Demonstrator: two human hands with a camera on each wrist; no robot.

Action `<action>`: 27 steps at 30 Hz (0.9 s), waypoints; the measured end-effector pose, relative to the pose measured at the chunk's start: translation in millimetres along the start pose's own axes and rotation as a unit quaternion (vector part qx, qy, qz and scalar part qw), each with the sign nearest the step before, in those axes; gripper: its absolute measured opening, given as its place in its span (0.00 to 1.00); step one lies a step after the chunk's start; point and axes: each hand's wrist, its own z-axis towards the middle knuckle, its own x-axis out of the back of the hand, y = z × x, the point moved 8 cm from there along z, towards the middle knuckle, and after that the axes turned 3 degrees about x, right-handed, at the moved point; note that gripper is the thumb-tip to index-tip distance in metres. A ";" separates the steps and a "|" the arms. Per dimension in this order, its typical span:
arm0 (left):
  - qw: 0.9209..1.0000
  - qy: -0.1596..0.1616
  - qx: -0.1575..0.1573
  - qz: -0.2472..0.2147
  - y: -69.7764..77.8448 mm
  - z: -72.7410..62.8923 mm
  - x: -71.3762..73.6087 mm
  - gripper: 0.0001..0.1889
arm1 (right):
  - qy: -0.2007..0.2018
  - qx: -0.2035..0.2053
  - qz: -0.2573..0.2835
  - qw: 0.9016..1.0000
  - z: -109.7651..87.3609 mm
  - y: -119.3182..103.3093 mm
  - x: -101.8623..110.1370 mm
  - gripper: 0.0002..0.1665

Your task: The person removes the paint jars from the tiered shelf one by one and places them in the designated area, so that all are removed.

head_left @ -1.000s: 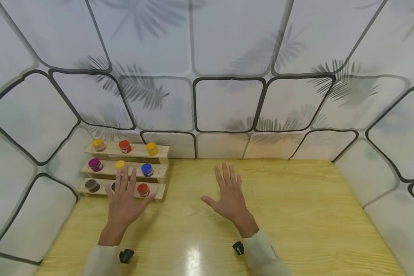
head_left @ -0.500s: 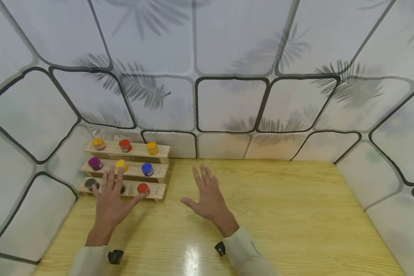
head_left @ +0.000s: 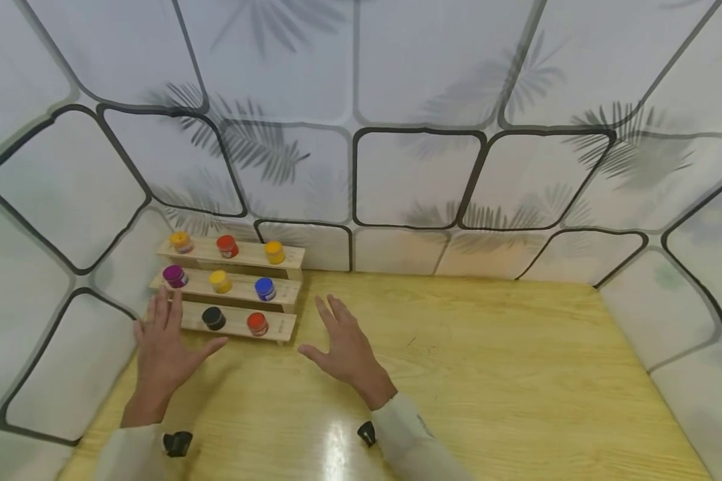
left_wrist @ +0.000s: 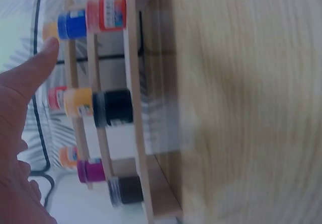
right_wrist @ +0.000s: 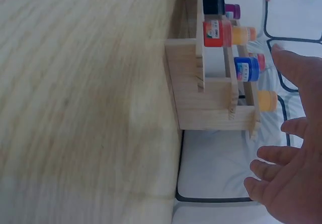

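A three-step wooden rack (head_left: 238, 321) stands at the table's left, carrying several small paint jars. The front step bears a black jar (head_left: 213, 318), a red jar (head_left: 257, 324) and a dark grey jar (left_wrist: 126, 190), which my left hand hides in the head view. Purple (head_left: 175, 276), yellow (head_left: 220, 281) and blue (head_left: 265, 288) jars line the middle step. My left hand (head_left: 164, 354) hovers before the rack's left end, fingers spread, holding nothing. Right of the rack, my right hand (head_left: 349, 351) hovers above the table with fingers extended and thumb out, also holding nothing.
Orange (head_left: 181, 242), red (head_left: 227, 246) and yellow-orange (head_left: 274, 252) jars sit on the top step. Patterned fabric walls (head_left: 418, 177) enclose the wooden table (head_left: 517, 374) at the back and both sides. A black wrist device (head_left: 177, 443) shows below the left hand.
Both hands have moved left. The left hand has uncovered the black jar and now covers the dark grey one. The head view has shifted slightly; the jars stay in place on the rack.
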 end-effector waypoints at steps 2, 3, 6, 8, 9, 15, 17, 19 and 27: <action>1.000 0.001 0.002 -0.006 -6.3 0.2 0.7 0.64 | -0.006 -0.004 -0.002 1.000 1.9 -1.1 -5.2 0.51; 1.000 0.002 0.003 -0.011 -9.7 0.3 1.0 0.64 | -0.010 -0.005 -0.004 1.000 3.0 -1.9 -8.0 0.50; 1.000 0.003 0.013 -0.025 -19.7 1.4 2.2 0.65 | -0.017 -0.004 -0.006 1.000 7.2 -6.2 -14.3 0.49; 0.999 0.000 0.020 -0.030 -25.6 2.1 1.5 0.65 | -0.022 -0.004 -0.007 1.000 9.9 -9.5 -17.8 0.47; 0.999 -0.003 0.024 -0.031 -28.1 2.4 0.6 0.65 | -0.025 -0.004 -0.006 1.000 11.3 -10.7 -19.5 0.46; 0.997 -0.028 0.050 -0.046 -41.7 3.9 -7.4 0.67 | -0.027 0.004 -0.013 1.000 18.4 -16.9 -27.5 0.40; 0.996 -0.034 0.061 -0.047 -46.8 4.6 -8.9 0.67 | -0.027 0.005 -0.012 1.000 20.4 -18.0 -30.1 0.40; 0.995 -0.039 0.071 -0.050 -52.0 5.2 -10.1 0.67 | -0.032 0.001 -0.001 1.000 21.8 -18.2 -33.1 0.40; 0.990 -0.048 0.091 -0.095 -71.8 7.1 -15.2 0.64 | -0.049 -0.020 0.017 0.998 26.9 -18.3 -43.0 0.36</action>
